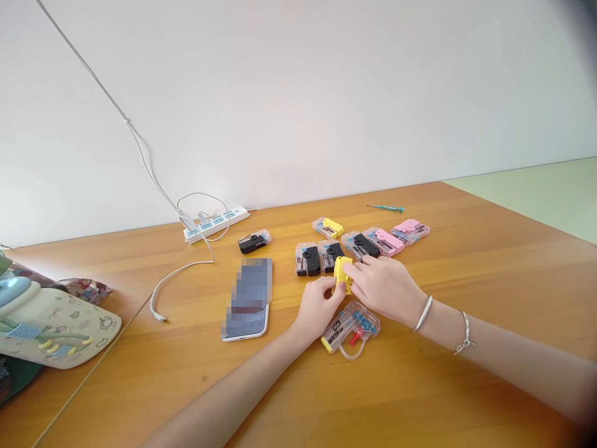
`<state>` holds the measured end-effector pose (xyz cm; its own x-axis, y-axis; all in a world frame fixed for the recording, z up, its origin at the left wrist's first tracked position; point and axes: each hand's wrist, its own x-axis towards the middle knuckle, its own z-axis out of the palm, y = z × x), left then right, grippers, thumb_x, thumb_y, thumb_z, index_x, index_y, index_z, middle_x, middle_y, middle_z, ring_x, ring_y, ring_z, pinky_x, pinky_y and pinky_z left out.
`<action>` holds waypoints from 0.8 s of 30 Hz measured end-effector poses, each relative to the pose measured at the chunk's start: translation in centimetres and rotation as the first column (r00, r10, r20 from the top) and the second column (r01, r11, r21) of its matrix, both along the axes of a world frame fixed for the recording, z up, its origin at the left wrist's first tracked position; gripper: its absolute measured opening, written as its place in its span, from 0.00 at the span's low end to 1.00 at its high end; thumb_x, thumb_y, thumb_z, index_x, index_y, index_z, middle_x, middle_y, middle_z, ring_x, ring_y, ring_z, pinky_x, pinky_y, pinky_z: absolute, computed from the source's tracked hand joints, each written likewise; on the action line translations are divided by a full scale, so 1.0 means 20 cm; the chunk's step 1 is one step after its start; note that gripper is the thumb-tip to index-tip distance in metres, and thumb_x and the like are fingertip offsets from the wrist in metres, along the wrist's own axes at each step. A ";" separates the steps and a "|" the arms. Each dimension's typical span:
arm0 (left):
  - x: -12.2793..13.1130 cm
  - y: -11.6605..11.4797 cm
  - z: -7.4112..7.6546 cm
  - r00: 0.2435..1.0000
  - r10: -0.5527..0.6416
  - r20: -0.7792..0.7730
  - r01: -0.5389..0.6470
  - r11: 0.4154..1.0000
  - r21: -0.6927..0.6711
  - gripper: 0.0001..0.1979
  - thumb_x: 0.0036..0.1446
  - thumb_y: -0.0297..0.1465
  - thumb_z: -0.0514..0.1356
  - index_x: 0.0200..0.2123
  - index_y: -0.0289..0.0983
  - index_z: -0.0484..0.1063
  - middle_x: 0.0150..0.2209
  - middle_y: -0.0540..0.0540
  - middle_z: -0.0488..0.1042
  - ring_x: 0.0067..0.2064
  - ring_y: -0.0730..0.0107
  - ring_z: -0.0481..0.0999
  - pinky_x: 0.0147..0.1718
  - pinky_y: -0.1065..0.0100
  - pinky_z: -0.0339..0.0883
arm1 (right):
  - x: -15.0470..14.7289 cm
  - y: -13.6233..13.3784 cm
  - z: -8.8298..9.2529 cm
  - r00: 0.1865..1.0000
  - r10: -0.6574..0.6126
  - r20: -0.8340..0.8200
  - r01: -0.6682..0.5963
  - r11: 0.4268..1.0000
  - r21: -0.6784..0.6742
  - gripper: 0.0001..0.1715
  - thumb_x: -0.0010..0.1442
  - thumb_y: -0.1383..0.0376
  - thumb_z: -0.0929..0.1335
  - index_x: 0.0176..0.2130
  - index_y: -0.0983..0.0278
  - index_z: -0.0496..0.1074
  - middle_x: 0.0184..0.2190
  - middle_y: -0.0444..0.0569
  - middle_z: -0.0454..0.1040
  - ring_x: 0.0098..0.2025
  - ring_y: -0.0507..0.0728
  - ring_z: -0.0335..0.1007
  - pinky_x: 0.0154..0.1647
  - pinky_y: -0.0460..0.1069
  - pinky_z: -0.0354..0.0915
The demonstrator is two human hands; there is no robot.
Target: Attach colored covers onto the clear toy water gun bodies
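Between both hands is a yellow plastic casing part (pixel 342 269), raised a little over the table. My left hand (pixel 318 305) pinches its lower left side between thumb and fingers. On its right side, my right hand (pixel 380 280) grips with closed fingertips, which partly cover it. Just below the hands lies a clear mini water gun (pixel 349 330) with blue inner parts, a red trigger, a thin clear tube and a yellow base. Behind the hands are several small water guns, among them a black one (pixel 308 258) and a pink one (pixel 385 241).
A phone (pixel 247 298) lies left of the hands. Farther back are a power strip (pixel 217 224) with white cables, another black water gun (pixel 254 241), a yellow one (pixel 328 227) and a teal screwdriver (pixel 386 208). A patterned bag (pixel 69 323) stands at the left edge.
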<state>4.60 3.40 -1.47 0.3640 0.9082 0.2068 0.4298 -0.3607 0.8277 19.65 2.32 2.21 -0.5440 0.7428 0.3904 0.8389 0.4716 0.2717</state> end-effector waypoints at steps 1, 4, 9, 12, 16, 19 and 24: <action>0.00 0.00 0.00 1.000 0.001 0.005 -0.001 1.000 0.009 0.17 0.57 0.35 0.48 0.18 0.36 0.57 0.20 0.53 0.56 0.26 0.74 0.55 0.25 0.72 0.51 | 0.01 0.00 0.00 0.999 -0.006 -0.044 0.006 1.000 -0.002 0.09 0.56 0.72 0.60 0.29 0.65 0.67 0.20 0.47 0.71 0.25 0.55 0.64 0.23 0.49 0.43; 0.00 -0.01 0.01 1.000 0.024 0.016 -0.025 0.999 0.041 0.16 0.57 0.33 0.48 0.18 0.36 0.55 0.21 0.52 0.58 0.27 0.73 0.57 0.28 0.71 0.53 | 0.06 0.01 -0.04 0.987 -0.030 -0.159 0.028 0.999 -0.018 0.11 0.55 0.73 0.58 0.28 0.64 0.67 0.20 0.45 0.70 0.23 0.53 0.62 0.23 0.48 0.43; 0.00 -0.01 0.03 0.997 0.072 0.018 -0.073 0.995 0.063 0.16 0.57 0.31 0.48 0.18 0.37 0.55 0.21 0.51 0.61 0.30 0.69 0.60 0.32 0.69 0.56 | 0.10 0.03 -0.15 0.977 -0.036 -0.212 0.015 0.995 -0.099 0.10 0.55 0.74 0.58 0.28 0.64 0.65 0.24 0.46 0.70 0.28 0.54 0.65 0.25 0.48 0.50; 0.00 -0.01 0.03 0.998 0.061 0.009 -0.061 0.996 0.062 0.15 0.58 0.30 0.48 0.19 0.37 0.61 0.25 0.49 0.66 0.33 0.67 0.63 0.35 0.68 0.58 | 0.11 0.03 -0.18 0.967 0.002 -0.255 -0.033 0.993 -0.116 0.09 0.55 0.74 0.59 0.30 0.64 0.65 0.27 0.48 0.70 0.32 0.56 0.65 0.29 0.48 0.55; 0.00 -0.01 0.04 1.000 0.023 0.001 -0.023 0.998 0.066 0.14 0.59 0.30 0.49 0.25 0.37 0.70 0.35 0.47 0.73 0.40 0.65 0.66 0.41 0.66 0.60 | 0.11 0.03 -0.17 0.908 0.024 -0.419 -0.098 0.983 -0.157 0.11 0.55 0.75 0.59 0.35 0.64 0.65 0.33 0.49 0.72 0.38 0.57 0.65 0.35 0.49 0.60; 0.00 -0.01 0.03 1.000 -0.002 0.011 0.001 0.997 0.076 0.11 0.58 0.28 0.51 0.31 0.38 0.73 0.42 0.47 0.73 0.45 0.64 0.66 0.47 0.65 0.59 | 0.11 0.02 -0.16 0.833 0.037 -0.553 -0.158 0.972 -0.172 0.11 0.58 0.74 0.58 0.39 0.63 0.64 0.34 0.48 0.72 0.37 0.56 0.66 0.35 0.49 0.62; -0.01 0.00 0.02 1.000 0.000 -0.018 0.001 0.997 0.082 0.11 0.56 0.24 0.51 0.31 0.37 0.73 0.37 0.46 0.72 0.41 0.64 0.65 0.43 0.65 0.60 | 0.11 0.01 -0.15 0.726 0.157 -0.670 -0.299 0.949 -0.102 0.13 0.63 0.71 0.57 0.44 0.61 0.65 0.38 0.48 0.73 0.40 0.56 0.67 0.39 0.50 0.64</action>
<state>4.47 3.31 -1.01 0.3686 0.8882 0.2742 0.4445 -0.4275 0.7872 21.81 2.51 -0.76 -0.3750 0.7264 0.5760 0.6365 0.6535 -0.4097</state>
